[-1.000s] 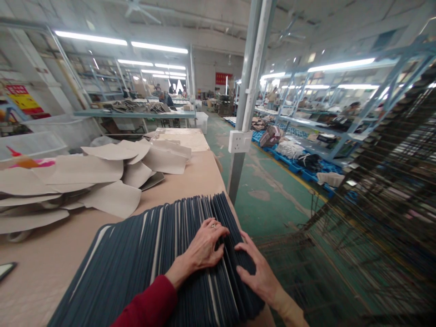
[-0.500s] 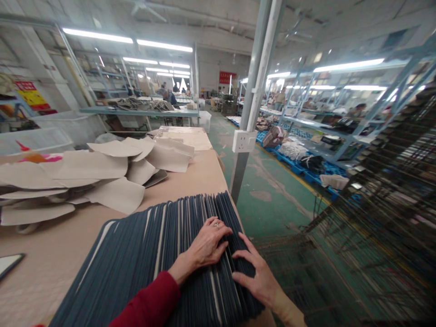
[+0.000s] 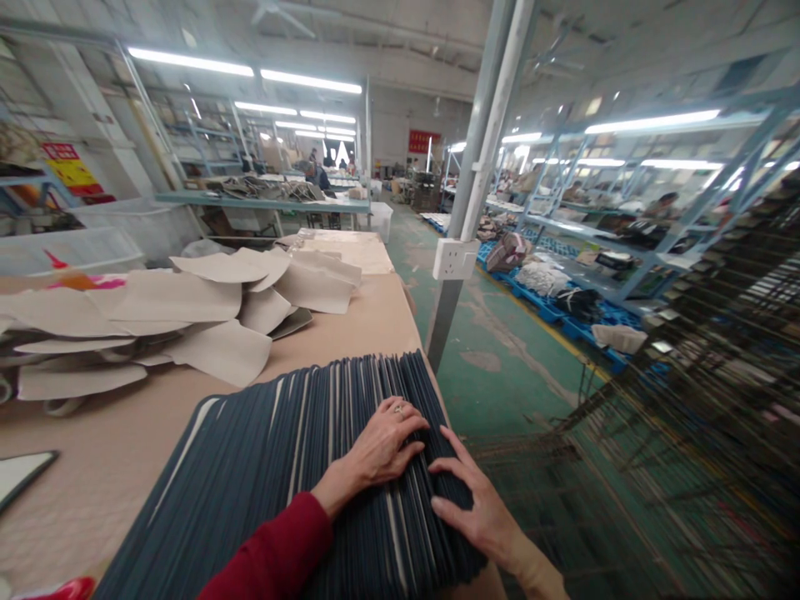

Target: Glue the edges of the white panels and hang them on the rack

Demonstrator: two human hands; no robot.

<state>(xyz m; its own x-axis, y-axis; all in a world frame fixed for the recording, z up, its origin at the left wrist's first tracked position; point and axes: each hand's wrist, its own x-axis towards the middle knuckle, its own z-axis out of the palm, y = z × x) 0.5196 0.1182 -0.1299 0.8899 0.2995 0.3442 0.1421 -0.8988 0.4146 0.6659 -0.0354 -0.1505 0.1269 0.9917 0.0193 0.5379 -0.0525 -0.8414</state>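
Note:
A long row of thin flat panels with dark blue edges (image 3: 250,467) stands on edge, packed tightly, with paler strips showing between some of them. My left hand (image 3: 391,442), with a ring and a red sleeve, lies across the top of the row near its right end. Its fingers are bent over the panels; the fingertips are partly hidden in the dark gap. Beside it, my right hand (image 3: 472,500) touches the rightmost panels, thumb and fingers curved and spread apart. What lies under its palm is hidden.
Loose beige sheets (image 3: 181,300) are heaped on the brown table (image 3: 350,333) at left. A dark-edged pale panel (image 3: 25,475) lies near the left edge. Beyond the table's right edge stand a post with a socket box (image 3: 453,258) and a dark metal rack (image 3: 706,375).
The view has shifted slightly, so the surroundings sit a little further right. Both hands stay at nearly the same place on the panels. A red object now shows at the lower left.

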